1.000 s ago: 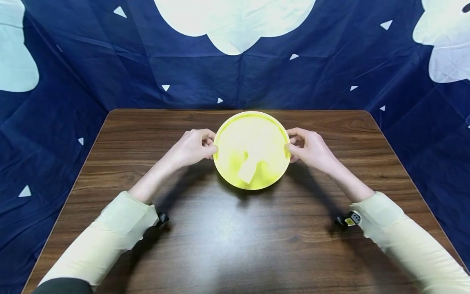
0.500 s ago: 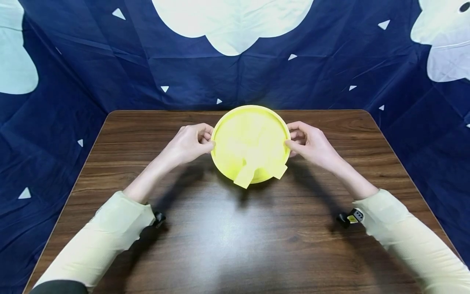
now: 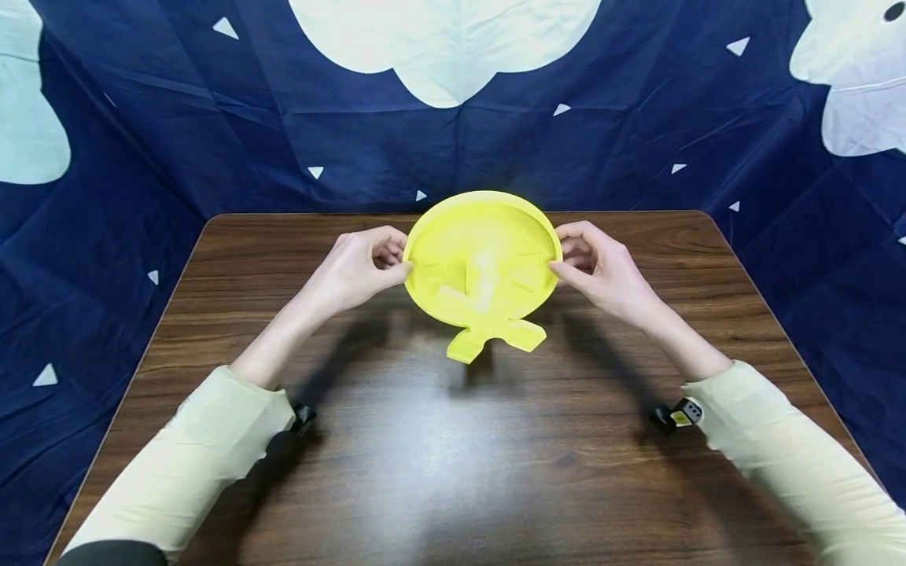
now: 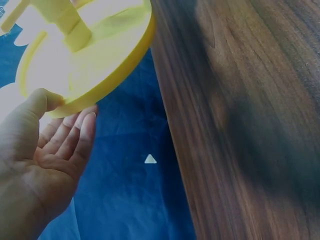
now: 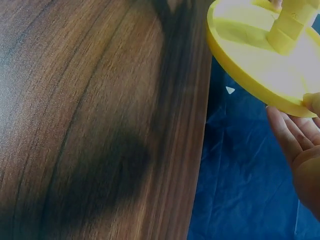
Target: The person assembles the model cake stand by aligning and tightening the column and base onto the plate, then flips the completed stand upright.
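Observation:
A yellow round disc (image 3: pixel 453 224) with a raised rim is held up over the wooden table, its face tilted toward me. From its middle a yellow post (image 5: pixel 289 31) sticks out, ending in flat prongs (image 3: pixel 524 335) spread like a cross. My left hand (image 3: pixel 354 271) pinches the left rim, thumb on the face and fingers behind. On the opposite side my right hand (image 3: pixel 602 271) pinches the rim in the same way. Both wrist views show fingertips at the underside of the rim. Glare washes out part of the disc.
The brown wooden table (image 3: pixel 453 479) spreads below, with dark arm shadows on it. A blue curtain (image 3: pixel 368 149) with white shapes hangs behind its far edge and at both sides. Small black devices are worn at the wrists.
Both hands have tipped the disc, so its post and prongs swing down into view below the near rim. The hands have shifted slightly toward the far table edge, keeping their grip.

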{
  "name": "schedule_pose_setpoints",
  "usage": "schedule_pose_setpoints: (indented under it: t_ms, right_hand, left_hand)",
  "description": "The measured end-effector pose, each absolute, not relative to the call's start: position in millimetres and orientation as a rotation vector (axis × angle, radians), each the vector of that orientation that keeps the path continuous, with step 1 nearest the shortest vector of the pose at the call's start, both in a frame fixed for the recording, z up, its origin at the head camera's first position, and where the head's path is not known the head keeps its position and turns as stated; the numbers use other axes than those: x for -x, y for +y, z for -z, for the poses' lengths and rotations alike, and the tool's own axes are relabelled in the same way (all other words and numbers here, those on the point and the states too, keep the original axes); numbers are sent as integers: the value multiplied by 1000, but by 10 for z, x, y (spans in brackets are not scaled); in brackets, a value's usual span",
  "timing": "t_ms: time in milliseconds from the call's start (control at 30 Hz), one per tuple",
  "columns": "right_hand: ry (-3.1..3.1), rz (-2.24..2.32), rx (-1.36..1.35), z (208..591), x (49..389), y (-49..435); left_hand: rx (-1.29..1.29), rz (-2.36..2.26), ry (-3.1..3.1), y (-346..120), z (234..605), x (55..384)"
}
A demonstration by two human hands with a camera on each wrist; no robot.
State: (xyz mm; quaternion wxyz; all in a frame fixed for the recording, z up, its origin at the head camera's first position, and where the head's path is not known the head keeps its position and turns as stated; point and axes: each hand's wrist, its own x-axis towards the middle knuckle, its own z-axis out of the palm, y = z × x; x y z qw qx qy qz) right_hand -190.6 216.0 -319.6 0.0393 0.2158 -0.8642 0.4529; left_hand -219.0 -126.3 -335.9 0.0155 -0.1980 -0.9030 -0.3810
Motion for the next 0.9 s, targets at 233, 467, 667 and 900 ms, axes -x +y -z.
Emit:
schedule_pose_setpoints:
  t_ms: [233,467,667,900]
  right_hand:
    - [-2611,-1392,-693,3186,1905,2150]
    - [-2533,-1373,-734,3312,1983,2199]
    - [-2475,-1360,-761,3488,2081,2291]
    - [-2364,-1269,-790,3396,1995,2219]
  left_hand:
    - [643,1176,-2753,-1273,3351,2188]
    - [699,1170,-2665,-1271,3341,2168]
    - [730,1168,-2629,-1259,3346,2149]
    - [790,1113,-2565,-1250,3374,2136]
